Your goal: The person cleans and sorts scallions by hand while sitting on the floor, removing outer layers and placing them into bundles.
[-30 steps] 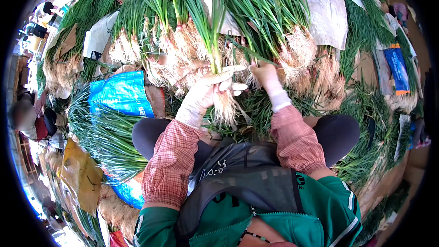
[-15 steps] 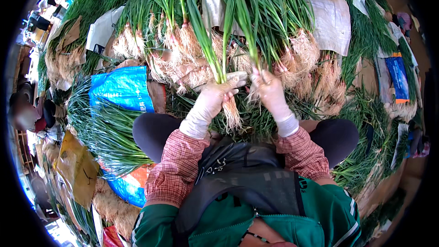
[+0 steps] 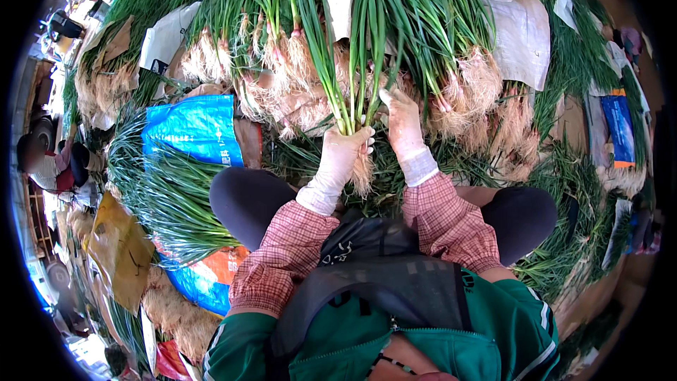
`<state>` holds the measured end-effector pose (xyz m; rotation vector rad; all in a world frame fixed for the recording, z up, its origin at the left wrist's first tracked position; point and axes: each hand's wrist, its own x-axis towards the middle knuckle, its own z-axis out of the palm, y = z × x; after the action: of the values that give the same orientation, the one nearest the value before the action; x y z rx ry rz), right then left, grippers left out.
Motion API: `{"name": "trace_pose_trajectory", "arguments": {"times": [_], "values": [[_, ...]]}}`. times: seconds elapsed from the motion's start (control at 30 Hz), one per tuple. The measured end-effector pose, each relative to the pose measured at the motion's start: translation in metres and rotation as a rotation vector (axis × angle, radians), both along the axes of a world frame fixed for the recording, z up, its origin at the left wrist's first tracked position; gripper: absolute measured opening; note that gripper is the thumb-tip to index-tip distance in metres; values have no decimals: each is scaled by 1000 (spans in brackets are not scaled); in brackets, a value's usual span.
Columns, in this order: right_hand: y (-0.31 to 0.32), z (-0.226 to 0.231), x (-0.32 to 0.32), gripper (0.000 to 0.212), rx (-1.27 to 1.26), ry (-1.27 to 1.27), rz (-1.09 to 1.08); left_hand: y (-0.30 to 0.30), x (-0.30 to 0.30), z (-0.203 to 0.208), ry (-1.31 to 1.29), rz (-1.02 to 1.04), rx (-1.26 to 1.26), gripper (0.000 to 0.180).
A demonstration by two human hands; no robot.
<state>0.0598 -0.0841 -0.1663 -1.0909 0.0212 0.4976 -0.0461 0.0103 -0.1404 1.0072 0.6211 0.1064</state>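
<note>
My left hand [image 3: 343, 156], in a pale glove, is closed round the lower stalks of a few scallions [image 3: 345, 111]. Their leaves point away from me, and a tuft of pale roots [image 3: 362, 171] hangs below the fist. My right hand [image 3: 403, 121], gloved too, is just right of these stalks with its fingertips bent together beside them. A green leaf runs down to the fingertips, but what they pinch is hidden. Beyond both hands lies a big pile of scallions [image 3: 437, 35], roots toward me.
Blue sheeting [image 3: 190, 127] lies left, by a heap of scallions [image 3: 176, 204] near my left knee. White sacking [image 3: 518, 32] covers part of the far pile. Loose green leaves [image 3: 564, 233] litter the right side. Another person [image 3: 60, 166] sits at far left.
My right hand has come from holding a scallion apart to beside the left hand's stalks. The left fist now has more stalks in it. The whole view has shifted slightly.
</note>
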Motion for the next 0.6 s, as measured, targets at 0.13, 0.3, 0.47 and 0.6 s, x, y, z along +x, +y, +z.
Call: {"name": "trace_pose_trajectory", "arguments": {"times": [0.13,0.3,0.47,0.6], "values": [[-13,-10,-18,16,224,307,-58,2,-1,-9,9,22,-57,15],[-25,-16,-11,19,128,-149,-58,-16,9,1,-13,24,-161,15],[-30,37,-19,19,291,97,-60,-2,19,21,-78,61,-18,13],[-34,4,3,18,-422,-463,41,-20,23,24,-94,47,-479,15]]}}
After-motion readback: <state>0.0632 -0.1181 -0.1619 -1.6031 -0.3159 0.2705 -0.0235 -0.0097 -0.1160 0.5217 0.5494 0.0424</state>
